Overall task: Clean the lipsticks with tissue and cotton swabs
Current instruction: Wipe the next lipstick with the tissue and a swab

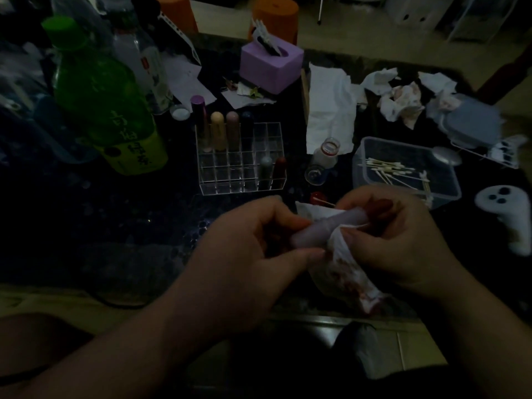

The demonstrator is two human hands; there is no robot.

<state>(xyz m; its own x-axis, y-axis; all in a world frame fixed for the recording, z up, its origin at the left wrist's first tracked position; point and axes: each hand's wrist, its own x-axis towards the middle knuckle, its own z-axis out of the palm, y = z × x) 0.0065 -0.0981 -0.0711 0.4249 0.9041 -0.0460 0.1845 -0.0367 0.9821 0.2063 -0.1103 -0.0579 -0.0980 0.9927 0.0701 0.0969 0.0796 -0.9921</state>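
My left hand [253, 240] grips one end of a pale lilac lipstick tube [325, 227] near the table's front edge. My right hand [403, 240] holds a white tissue [342, 266] stained red and wraps it round the tube's other end. Behind the hands a clear acrylic organizer [240, 180] holds several upright lipsticks [218, 131]. A clear box [403, 145] with several cotton swabs [388, 168] stands to the right. A red cap with a swab [319, 198] lies just behind the tissue.
A green bottle [106, 96] and a clear bottle [144, 61] stand at the left. A purple tissue holder [270, 64] sits at the back, with a flat tissue [328, 110] and crumpled stained tissues [403, 102] beside it. A small open bottle [325, 159] and a white controller [509, 214] are on the right.
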